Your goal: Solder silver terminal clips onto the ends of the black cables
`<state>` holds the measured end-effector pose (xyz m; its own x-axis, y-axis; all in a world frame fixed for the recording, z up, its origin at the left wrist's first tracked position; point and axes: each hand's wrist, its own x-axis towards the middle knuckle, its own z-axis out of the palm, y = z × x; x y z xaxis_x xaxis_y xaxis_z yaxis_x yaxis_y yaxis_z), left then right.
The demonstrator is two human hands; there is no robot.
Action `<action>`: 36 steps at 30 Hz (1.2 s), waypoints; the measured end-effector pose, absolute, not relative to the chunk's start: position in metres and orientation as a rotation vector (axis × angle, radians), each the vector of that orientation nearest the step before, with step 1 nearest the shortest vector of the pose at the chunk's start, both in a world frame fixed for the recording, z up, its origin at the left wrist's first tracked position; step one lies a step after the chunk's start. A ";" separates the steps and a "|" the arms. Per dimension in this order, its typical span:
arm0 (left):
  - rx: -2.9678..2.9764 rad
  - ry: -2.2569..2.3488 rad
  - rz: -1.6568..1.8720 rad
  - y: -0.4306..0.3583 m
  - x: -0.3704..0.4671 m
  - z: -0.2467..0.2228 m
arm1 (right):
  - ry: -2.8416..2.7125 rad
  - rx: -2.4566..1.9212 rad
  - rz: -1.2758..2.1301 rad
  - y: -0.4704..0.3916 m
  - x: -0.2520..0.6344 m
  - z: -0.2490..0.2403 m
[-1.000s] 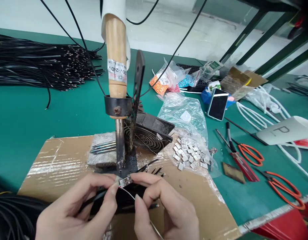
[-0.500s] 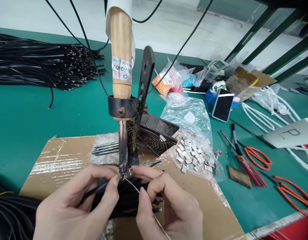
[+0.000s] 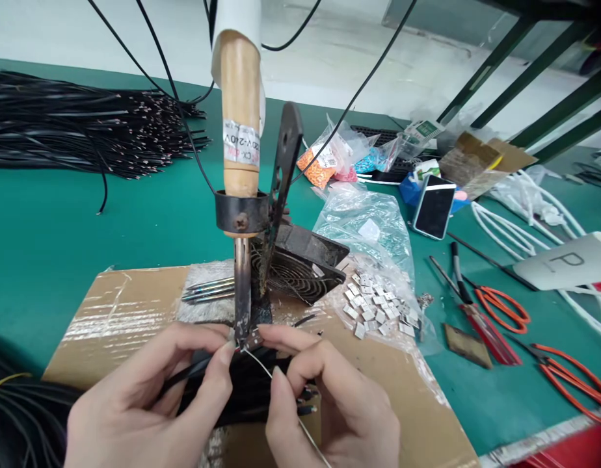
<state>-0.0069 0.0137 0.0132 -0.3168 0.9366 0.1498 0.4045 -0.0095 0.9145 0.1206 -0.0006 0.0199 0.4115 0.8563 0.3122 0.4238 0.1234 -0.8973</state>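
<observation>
A soldering iron (image 3: 240,156) with a wooden handle hangs tip-down in a metal clamp. My left hand (image 3: 159,390) pinches a black cable (image 3: 183,372), its end at the iron's tip. A thin strand of solder wire (image 3: 307,432) runs through the fingers of my right hand (image 3: 330,396) up to the same tip. A small metal piece (image 3: 253,339) sits by the tip, next to my right index finger. Whether that finger grips it is unclear. Black cables (image 3: 252,396) lie beneath both hands on the cardboard (image 3: 402,396).
Small metal pieces (image 3: 373,302) lie on a plastic bag right of a black fan (image 3: 300,260). Further right are a phone (image 3: 433,205), orange-handled scissors (image 3: 503,309) and white tubing. Black cable bundles (image 3: 76,123) lie at the left.
The iron and its clamp appear slightly lower and further right in the view. Both hands keep nearly the same places and grips.
</observation>
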 end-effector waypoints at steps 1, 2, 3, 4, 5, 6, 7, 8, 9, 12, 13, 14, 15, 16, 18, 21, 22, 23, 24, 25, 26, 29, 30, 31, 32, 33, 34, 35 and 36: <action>1.398 1.741 1.321 0.015 -0.007 0.014 | -1.190 -1.495 0.469 -0.001 0.120 0.020; 1.406 1.738 1.334 0.015 -0.006 0.014 | -1.182 -1.493 0.480 -0.001 0.120 0.020; 1.415 1.733 1.345 0.016 -0.007 0.014 | -1.175 -1.492 0.491 -0.001 0.120 0.021; 1.413 1.730 1.347 0.016 -0.007 0.015 | -1.168 -1.490 0.501 -0.001 0.120 0.021; 1.410 1.726 1.355 0.016 -0.008 0.015 | -1.161 -1.488 0.509 -0.001 0.120 0.021; 1.405 1.729 1.357 0.016 -0.008 0.015 | -1.156 -1.486 0.513 -0.001 0.120 0.022; 1.395 1.739 1.355 0.015 -0.008 0.014 | -1.155 -1.486 0.512 0.000 0.121 0.022; 1.385 1.758 1.352 0.014 -0.008 0.014 | -1.153 -1.486 0.507 0.000 0.121 0.022; 1.382 1.782 1.347 0.013 -0.006 0.014 | -1.154 -1.484 0.500 0.000 0.120 0.022; 1.402 1.863 1.321 0.011 0.001 0.013 | -1.175 -1.490 0.473 0.000 0.121 0.022; 1.419 1.876 1.312 0.010 0.004 0.013 | -1.183 -1.498 0.465 0.000 0.121 0.022; 1.434 1.883 1.302 0.010 0.006 0.013 | -1.191 -1.509 0.460 0.000 0.121 0.022; 1.448 1.884 1.297 0.010 0.008 0.013 | -1.195 -1.517 0.461 0.000 0.121 0.022; 1.458 1.883 1.298 0.010 0.010 0.014 | -1.193 -1.520 0.469 0.000 0.121 0.022; 1.463 1.879 1.302 0.010 0.010 0.014 | -1.184 -1.504 0.486 0.000 0.122 0.022; 1.435 1.866 1.305 0.010 0.005 0.014 | -1.164 -1.466 0.485 0.000 0.121 0.021; 1.424 1.850 1.305 0.011 0.002 0.014 | -1.159 -1.459 0.484 0.000 0.121 0.021; 1.418 1.831 1.303 0.011 -0.001 0.015 | -1.156 -1.454 0.485 0.000 0.121 0.021; 1.419 1.808 1.297 0.011 -0.003 0.015 | -1.152 -1.451 0.493 0.000 0.120 0.022; 1.428 1.784 1.291 0.011 -0.005 0.015 | -1.150 -1.452 0.500 0.000 0.120 0.022; 1.438 1.765 1.287 0.011 -0.007 0.015 | -1.149 -1.455 0.504 0.000 0.121 0.022; 1.455 1.741 1.289 0.011 -0.008 0.014 | -1.153 -1.467 0.518 0.000 0.122 0.023; 1.452 1.736 1.290 0.011 -0.008 0.014 | -1.160 -1.463 0.526 0.001 0.123 0.024; 1.452 1.733 1.290 0.011 -0.007 0.013 | -1.170 -1.451 0.532 0.001 0.124 0.025; 1.457 1.729 1.295 0.011 -0.007 0.012 | -1.181 -1.435 0.538 0.002 0.126 0.025; 1.467 1.726 1.302 0.011 -0.007 0.012 | -1.194 -1.416 0.537 0.002 0.127 0.026; 1.477 1.727 1.313 0.010 -0.007 0.011 | -1.205 -1.396 0.534 0.003 0.128 0.027; 1.492 1.727 1.327 0.010 -0.007 0.011 | -1.216 -1.378 0.530 0.004 0.129 0.028; 1.506 1.729 1.332 0.010 -0.007 0.010 | -1.224 -1.361 0.529 0.005 0.130 0.028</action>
<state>-0.0066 0.0104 0.0103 -0.2755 0.9333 0.2305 0.4610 -0.0821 0.8836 0.1297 0.0047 0.0281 0.3494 0.8719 0.3431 0.3473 0.2196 -0.9117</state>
